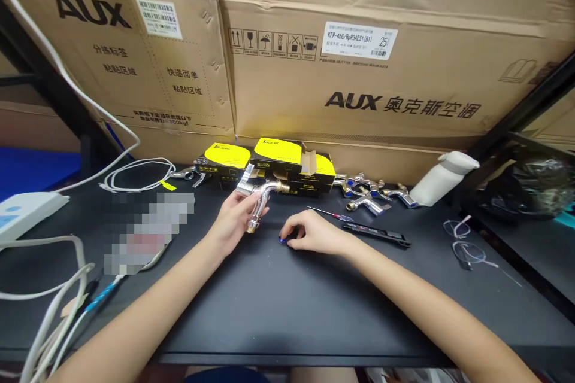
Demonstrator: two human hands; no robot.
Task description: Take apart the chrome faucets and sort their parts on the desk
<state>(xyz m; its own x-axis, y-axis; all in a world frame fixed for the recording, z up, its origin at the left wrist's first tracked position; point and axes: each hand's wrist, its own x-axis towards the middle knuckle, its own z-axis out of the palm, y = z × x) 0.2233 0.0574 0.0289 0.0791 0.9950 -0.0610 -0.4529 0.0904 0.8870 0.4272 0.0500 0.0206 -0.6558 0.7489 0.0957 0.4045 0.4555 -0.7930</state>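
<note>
My left hand (pixel 233 218) is closed around a chrome faucet (pixel 260 200), raised over the black table, its threaded end pointing right and its spout down. To the right, my right hand (pixel 314 232) pinches a small blue piece (pixel 283 240) at the tabletop; the fingers cover most of it. Just behind that hand lie a thin screwdriver (pixel 330 213) and a black utility knife (pixel 376 233). Several more chrome faucets (pixel 366 202) rest farther back on the right.
Black and yellow boxes (pixel 278 155) are stacked at the back, before large cardboard cartons (pixel 278 96). A white bottle (pixel 444 179) leans at the back right, with glasses (pixel 467 251) nearer. On the left are a power strip (pixel 31 215) and white cables (pixel 67 263).
</note>
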